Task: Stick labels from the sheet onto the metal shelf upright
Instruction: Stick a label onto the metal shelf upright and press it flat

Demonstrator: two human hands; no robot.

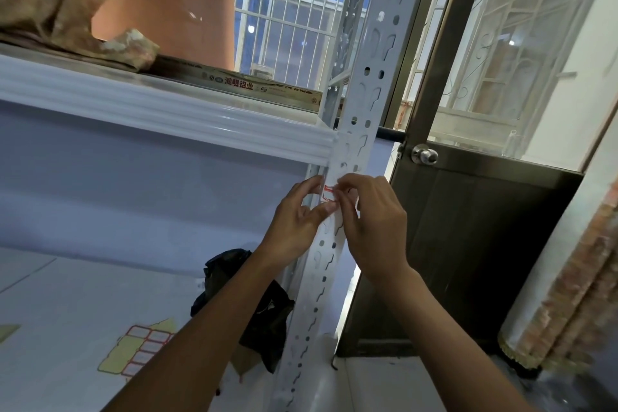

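A white perforated metal shelf upright [364, 100] runs from the top of the view down to the bottom centre. A small white label with a red border [329, 193] lies against the upright just below the upper shelf beam. My left hand [296, 222] pinches its left side with thumb and forefinger. My right hand [371, 221] holds its right edge with the fingertips against the metal. The yellow label sheet [138, 346], with several red-bordered labels on it, lies on the lower shelf board at the bottom left.
A crumpled black bag [264, 304] sits on the lower shelf beside the upright. The white upper shelf beam [167, 110] carries a flat box and a brown bundle. A dark door with a round knob [424, 154] stands right of the upright.
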